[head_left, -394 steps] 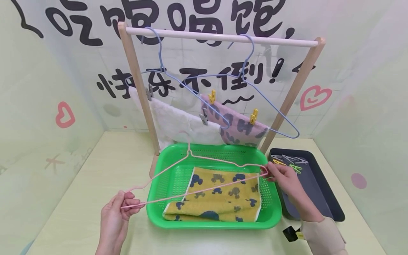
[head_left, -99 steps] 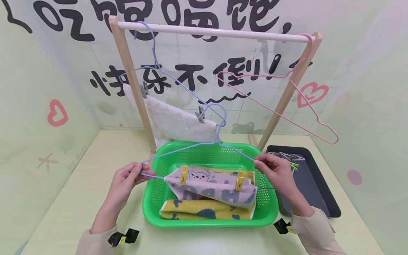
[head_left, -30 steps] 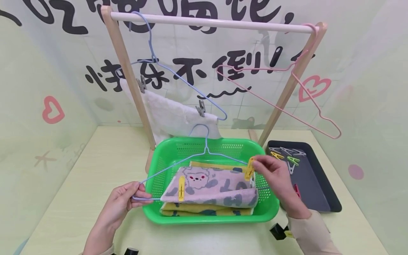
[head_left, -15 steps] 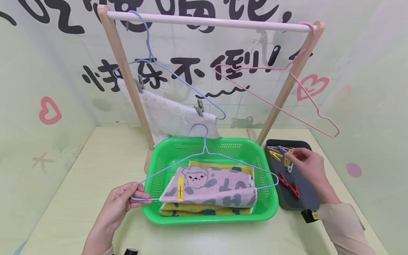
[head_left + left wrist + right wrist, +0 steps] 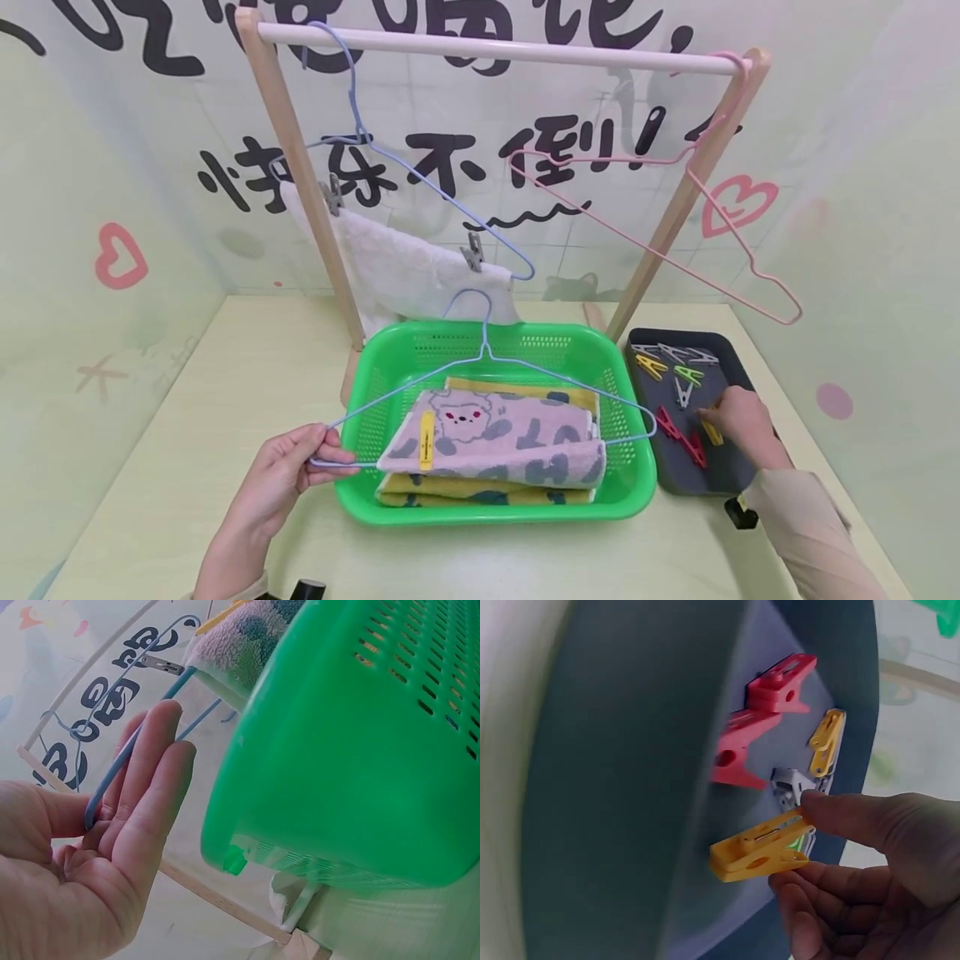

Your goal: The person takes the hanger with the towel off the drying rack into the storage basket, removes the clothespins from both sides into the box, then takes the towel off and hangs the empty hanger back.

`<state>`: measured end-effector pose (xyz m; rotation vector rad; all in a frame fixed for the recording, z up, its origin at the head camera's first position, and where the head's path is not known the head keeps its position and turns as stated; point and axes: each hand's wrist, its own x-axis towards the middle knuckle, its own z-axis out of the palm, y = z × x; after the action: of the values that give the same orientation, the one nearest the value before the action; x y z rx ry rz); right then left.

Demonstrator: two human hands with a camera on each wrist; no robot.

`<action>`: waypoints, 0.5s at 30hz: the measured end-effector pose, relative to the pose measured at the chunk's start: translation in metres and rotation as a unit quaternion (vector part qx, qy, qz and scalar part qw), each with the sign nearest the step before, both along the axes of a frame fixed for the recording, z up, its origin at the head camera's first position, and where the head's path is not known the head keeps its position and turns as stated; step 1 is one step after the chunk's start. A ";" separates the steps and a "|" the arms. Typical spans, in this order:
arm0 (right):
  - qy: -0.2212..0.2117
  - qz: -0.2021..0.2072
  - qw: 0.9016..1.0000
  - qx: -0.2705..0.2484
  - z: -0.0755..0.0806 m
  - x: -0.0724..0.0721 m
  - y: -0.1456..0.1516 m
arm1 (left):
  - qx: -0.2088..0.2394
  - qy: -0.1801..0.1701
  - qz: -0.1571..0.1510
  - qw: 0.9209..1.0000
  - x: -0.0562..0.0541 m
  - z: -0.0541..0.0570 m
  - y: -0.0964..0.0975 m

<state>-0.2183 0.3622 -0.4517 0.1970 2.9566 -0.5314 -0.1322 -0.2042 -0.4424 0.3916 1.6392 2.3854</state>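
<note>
My left hand (image 5: pixel 288 462) pinches the left corner of a blue clothes hanger (image 5: pixel 408 387) between thumb and fingers; the left wrist view shows the wire lying across the fingers. Over the hanger's bottom bar hangs a pink-and-grey towel (image 5: pixel 517 421), resting in a green basket (image 5: pixel 495 515). One yellow clothespin (image 5: pixel 427 442) grips that towel near its left end; its right end carries no pin. Inside the dark tray (image 5: pixel 720 477), my right hand (image 5: pixel 746 423) pinches another yellow clothespin (image 5: pixel 757 855) by its handles, close to two red clothespins (image 5: pixel 742 742).
Beneath the pink towel lies a yellow towel (image 5: pixel 480 497). Behind the basket stands a wooden rack with a white rail (image 5: pixel 510 52), carrying a blue hanger with a clipped white towel (image 5: pixel 420 275) and a bare pink hanger (image 5: pixel 660 258). Grey, yellow and green clothespins (image 5: pixel 687 375) lie in the tray.
My right hand has taken the yellow clothespin off the towel's right end and carried it right, down into the tray. My left hand keeps its hold on the hanger. Earlier, the hanger came off the rack.
</note>
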 end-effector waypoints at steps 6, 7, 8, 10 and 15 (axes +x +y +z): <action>-0.018 -0.010 1.000 0.009 -0.006 -0.004 0.006 | 0.005 -0.001 -0.002 1.000 -0.001 0.001 0.001; -0.022 -0.014 1.000 0.011 -0.007 -0.004 0.006 | 0.005 0.000 -0.002 1.000 -0.001 0.001 0.001; -0.025 -0.018 0.999 0.012 -0.007 -0.005 0.006 | 0.003 -0.002 -0.001 1.000 -0.001 0.001 0.001; -0.032 -0.026 0.999 0.011 -0.008 -0.006 0.005 | 0.003 -0.002 -0.001 1.000 -0.001 0.001 0.001; -0.040 -0.040 0.998 0.005 -0.011 -0.007 0.006 | 0.005 -0.001 -0.003 1.000 -0.001 0.000 0.000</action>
<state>-0.2248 0.3679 -0.4627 0.3303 2.8847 -0.5053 -0.1336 -0.2038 -0.4426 0.3952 1.6222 2.3903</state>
